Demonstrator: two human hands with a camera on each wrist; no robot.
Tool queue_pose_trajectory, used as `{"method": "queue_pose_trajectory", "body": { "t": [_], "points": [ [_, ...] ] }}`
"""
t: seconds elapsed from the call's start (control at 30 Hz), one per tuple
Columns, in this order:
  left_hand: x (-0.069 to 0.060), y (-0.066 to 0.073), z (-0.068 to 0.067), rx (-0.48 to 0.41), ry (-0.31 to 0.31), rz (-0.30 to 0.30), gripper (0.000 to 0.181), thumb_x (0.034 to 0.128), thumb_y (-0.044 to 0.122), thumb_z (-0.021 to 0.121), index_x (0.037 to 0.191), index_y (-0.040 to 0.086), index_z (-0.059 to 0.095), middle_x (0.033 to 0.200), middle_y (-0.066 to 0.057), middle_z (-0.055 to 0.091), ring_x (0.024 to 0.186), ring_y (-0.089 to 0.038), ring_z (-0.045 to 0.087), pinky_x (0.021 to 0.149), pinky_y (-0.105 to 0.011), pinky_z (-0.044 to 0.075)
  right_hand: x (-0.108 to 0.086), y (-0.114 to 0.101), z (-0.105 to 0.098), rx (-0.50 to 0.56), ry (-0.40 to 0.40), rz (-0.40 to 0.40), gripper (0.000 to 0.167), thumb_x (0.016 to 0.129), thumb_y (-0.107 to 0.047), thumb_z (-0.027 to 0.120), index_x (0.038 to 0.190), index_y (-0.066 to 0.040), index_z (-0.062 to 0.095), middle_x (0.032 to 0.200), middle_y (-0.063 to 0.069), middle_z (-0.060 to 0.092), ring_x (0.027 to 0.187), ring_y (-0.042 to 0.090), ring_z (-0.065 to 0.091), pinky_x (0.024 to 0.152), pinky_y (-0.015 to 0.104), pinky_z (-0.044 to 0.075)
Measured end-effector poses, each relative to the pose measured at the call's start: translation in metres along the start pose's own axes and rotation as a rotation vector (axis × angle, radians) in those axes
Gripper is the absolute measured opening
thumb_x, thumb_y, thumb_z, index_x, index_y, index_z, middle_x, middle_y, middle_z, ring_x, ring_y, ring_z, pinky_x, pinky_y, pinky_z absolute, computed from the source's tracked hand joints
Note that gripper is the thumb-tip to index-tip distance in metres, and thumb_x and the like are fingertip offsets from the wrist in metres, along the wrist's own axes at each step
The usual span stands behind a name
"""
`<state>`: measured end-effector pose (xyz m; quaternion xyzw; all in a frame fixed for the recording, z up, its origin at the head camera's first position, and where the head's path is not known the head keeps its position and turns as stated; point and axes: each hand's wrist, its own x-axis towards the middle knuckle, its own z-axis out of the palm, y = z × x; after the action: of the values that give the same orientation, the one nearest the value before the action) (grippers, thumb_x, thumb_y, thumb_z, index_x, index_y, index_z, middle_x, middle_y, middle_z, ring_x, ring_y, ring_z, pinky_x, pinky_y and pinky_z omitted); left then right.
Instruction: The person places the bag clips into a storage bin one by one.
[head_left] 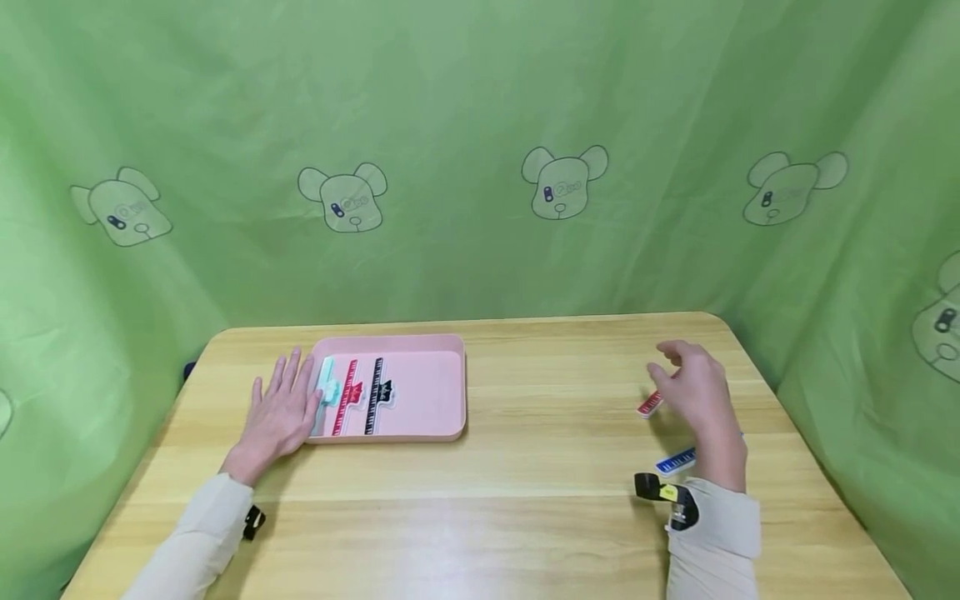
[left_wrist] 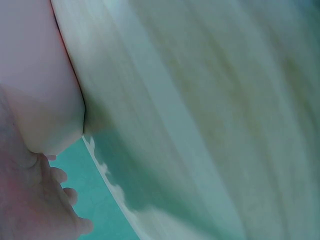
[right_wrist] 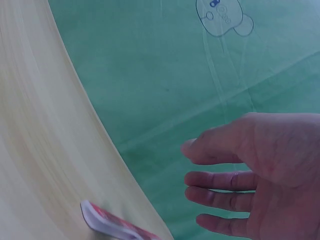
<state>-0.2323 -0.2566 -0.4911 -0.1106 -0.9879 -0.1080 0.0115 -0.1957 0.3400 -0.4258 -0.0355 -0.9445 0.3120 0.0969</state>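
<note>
My left hand [head_left: 279, 412] lies with spread fingers on the left rim of a pink tray [head_left: 427, 400]. Inside the tray are three keyboard-patterned clips: a mint one [head_left: 327, 385], a red one [head_left: 348, 392] and a black one [head_left: 375, 392]. At the right, my right hand [head_left: 697, 392] hovers over the table with bent, parted fingers and nothing between them. Below it lie a red clip [head_left: 650, 405] and a blue clip [head_left: 677, 461], both partly hidden. In the right wrist view the red clip [right_wrist: 117, 222] is left of the hand [right_wrist: 250, 180].
The wooden table [head_left: 525, 467] carries the tray at its back left. A green curtain [head_left: 465, 275] with bear-head drawings hangs behind the table and at both sides. A small dark object [head_left: 189, 369] shows at the table's left edge.
</note>
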Motion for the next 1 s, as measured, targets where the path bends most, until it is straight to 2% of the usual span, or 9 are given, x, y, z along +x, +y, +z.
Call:
{"method": "queue_pose_trajectory", "body": {
  "t": [0.23,0.47,0.63,0.87,1.0],
  "points": [
    [-0.004,-0.002,0.002,-0.009,-0.011,-0.008,0.065,0.1111,0.035,0.028,0.163,0.001,0.01,0.169,-0.025,0.0,0.152,-0.052,0.004,0.117,-0.075,0.001,-0.001,0.014,-0.002,0.002,-0.024,0.039,0.048,0.1,-0.015,0.062,0.139,0.011,0.052,0.13,0.037,0.055,0.116,0.052,0.053,0.096,0.067,0.045],
    [-0.002,-0.002,0.001,-0.004,-0.01,-0.006,0.065,0.1112,0.036,0.027,0.163,0.001,0.011,0.169,-0.025,0.002,0.153,-0.052,0.005,0.117,-0.074,0.001,-0.003,0.028,-0.008,0.009,-0.093,0.111,0.055,0.102,-0.022,0.06,0.144,0.011,0.046,0.138,0.039,0.049,0.126,0.056,0.047,0.102,0.07,0.041],
    [-0.002,-0.001,0.0,0.002,-0.011,-0.009,0.065,0.1111,0.036,0.027,0.163,0.001,0.012,0.169,-0.025,0.003,0.153,-0.051,0.005,0.118,-0.074,0.001,-0.005,0.035,-0.01,0.003,-0.116,0.136,0.056,0.101,-0.021,0.061,0.143,0.013,0.046,0.137,0.04,0.05,0.124,0.057,0.048,0.101,0.069,0.043],
    [-0.003,0.002,-0.004,0.0,-0.024,-0.018,0.065,0.1111,0.035,0.029,0.163,0.001,0.011,0.169,-0.025,0.003,0.153,-0.05,0.003,0.118,-0.073,0.001,-0.009,0.042,-0.012,-0.024,-0.197,0.198,0.068,0.099,-0.025,0.065,0.146,0.017,0.038,0.137,0.043,0.046,0.12,0.058,0.048,0.098,0.07,0.045],
    [-0.003,0.001,-0.004,0.0,-0.024,-0.015,0.065,0.1112,0.035,0.028,0.163,0.002,0.01,0.169,-0.025,0.003,0.153,-0.05,0.004,0.118,-0.073,0.001,-0.011,0.046,-0.013,-0.03,-0.213,0.217,0.069,0.098,-0.026,0.067,0.145,0.016,0.039,0.133,0.041,0.049,0.116,0.055,0.051,0.094,0.068,0.047]
  ]
}}
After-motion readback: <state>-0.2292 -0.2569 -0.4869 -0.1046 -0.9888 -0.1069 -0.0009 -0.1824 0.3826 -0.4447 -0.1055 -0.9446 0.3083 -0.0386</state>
